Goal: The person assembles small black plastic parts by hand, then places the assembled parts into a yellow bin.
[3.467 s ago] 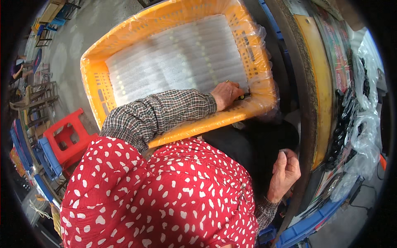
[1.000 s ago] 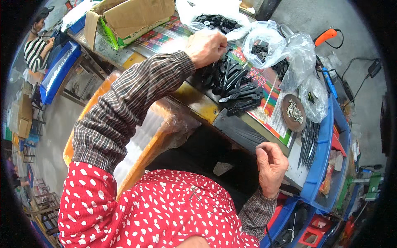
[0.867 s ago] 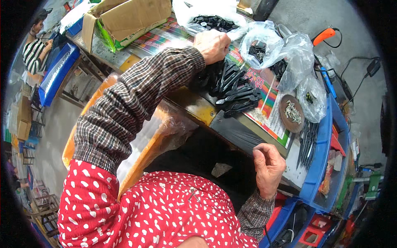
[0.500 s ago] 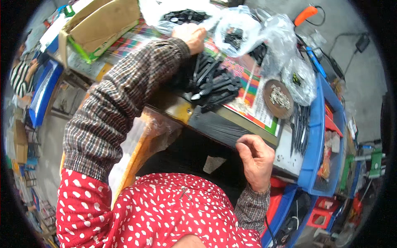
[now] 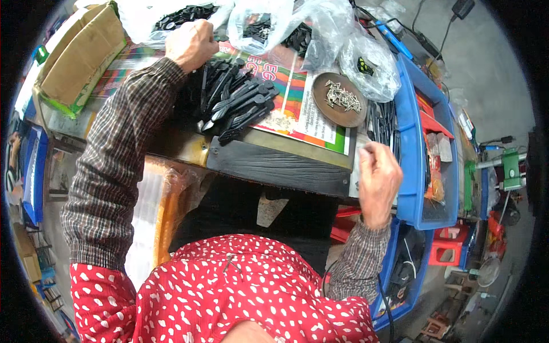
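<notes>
My left hand is curled with the back of it upward, beside an open plastic bag of small black parts. Its fingertips are hidden, so what it holds cannot be made out. Just below it lies a heap of black plastic handle-like pieces on the table. My right hand is over the table's right end, thumb and fingers drawn together in a pinch. It is close to a bundle of slim black pieces. Anything between its fingertips is too small to tell.
A round brown dish of small metal pins stands on the printed sheet. Clear plastic bags lie behind it. A blue bin borders the table's right side. An open cardboard box stands at the far left.
My right hand has moved forward from near the table's front edge to the slim black pieces. My left hand stays by the bag and heap. The whole view has shifted rightward.
</notes>
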Demonstrator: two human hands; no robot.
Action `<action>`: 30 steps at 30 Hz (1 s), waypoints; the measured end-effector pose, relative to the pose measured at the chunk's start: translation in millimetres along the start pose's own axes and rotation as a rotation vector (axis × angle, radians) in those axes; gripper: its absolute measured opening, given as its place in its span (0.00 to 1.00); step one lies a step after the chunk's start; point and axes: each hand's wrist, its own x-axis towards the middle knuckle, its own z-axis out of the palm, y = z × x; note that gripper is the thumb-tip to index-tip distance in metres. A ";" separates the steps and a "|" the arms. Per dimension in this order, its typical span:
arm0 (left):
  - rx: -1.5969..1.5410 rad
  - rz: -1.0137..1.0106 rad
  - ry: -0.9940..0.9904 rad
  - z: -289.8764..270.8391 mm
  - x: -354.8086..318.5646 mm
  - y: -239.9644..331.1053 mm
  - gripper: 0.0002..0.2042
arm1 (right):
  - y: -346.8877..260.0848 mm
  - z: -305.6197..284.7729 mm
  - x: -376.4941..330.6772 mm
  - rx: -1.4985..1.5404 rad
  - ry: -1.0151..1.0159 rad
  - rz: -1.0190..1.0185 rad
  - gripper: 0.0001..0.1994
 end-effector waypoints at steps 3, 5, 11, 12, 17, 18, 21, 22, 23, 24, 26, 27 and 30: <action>-0.098 0.042 0.074 -3.9 -2.4 4.5 0.09 | 26.7 -6.5 0.1 -0.223 -0.021 0.105 0.08; -0.096 0.068 0.104 -10.9 -3.8 10.3 0.10 | 38.9 -7.0 -2.1 -0.374 -0.054 0.140 0.09; -0.236 0.180 0.232 -22.3 -10.7 21.0 0.07 | 37.2 -3.3 -2.9 -0.273 -0.116 0.137 0.07; -0.233 0.181 0.230 -27.4 -12.2 25.6 0.07 | 36.0 -3.0 -2.2 -0.280 -0.129 0.140 0.07; -0.378 0.171 0.214 -42.5 -17.1 50.0 0.08 | 29.1 -1.1 2.4 -0.292 -0.138 0.099 0.08; -0.367 0.177 0.252 -39.6 -14.5 47.3 0.07 | 29.3 -2.3 1.4 -0.277 -0.117 0.051 0.07; -0.343 0.184 0.246 -38.3 -10.3 45.0 0.07 | 31.1 -3.3 1.4 -0.244 -0.094 0.013 0.07; -0.342 0.148 0.208 -39.8 -9.6 45.4 0.08 | 30.7 -3.6 0.2 -0.217 -0.102 0.027 0.07; -0.395 0.170 0.223 -37.4 -6.9 42.3 0.08 | 30.0 -3.5 0.0 -0.191 -0.111 0.040 0.07; -0.408 0.162 0.198 -37.4 -4.5 42.6 0.07 | 29.4 -4.4 -1.4 -0.176 -0.087 0.032 0.07; -0.450 0.146 0.134 -39.2 1.0 45.5 0.07 | 27.1 -3.0 -2.5 -0.149 -0.060 0.063 0.07; -0.501 0.155 0.147 -38.6 1.8 39.5 0.08 | 22.0 -2.3 -1.5 -0.118 -0.042 0.086 0.07; -0.420 0.207 0.186 -19.0 16.7 30.1 0.09 | 9.5 -3.0 3.2 -0.042 -0.085 0.181 0.07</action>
